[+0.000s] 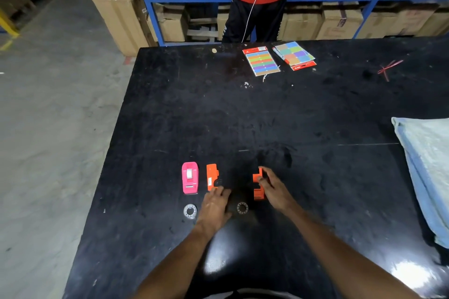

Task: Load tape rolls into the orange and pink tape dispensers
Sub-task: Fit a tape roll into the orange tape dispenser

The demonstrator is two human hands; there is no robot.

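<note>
A pink tape dispenser (190, 177) lies flat on the black table (243, 116). The orange dispenser is split in two halves. One orange half (211, 177) lies beside the pink one, and the fingertips of my left hand (215, 206) touch its near end. The other orange half (258, 184) stands on edge to the right, with my right hand (274, 189) gripping it. A clear tape roll (190, 211) lies below the pink dispenser. A second tape roll (242, 208) lies between my hands.
Two packs of coloured sticky labels (262, 60) (295, 54) and a marker (280, 54) lie at the far edge. A folded pale blue cloth (427, 167) covers the right side. A person in red stands behind the table, before blue shelves of cartons.
</note>
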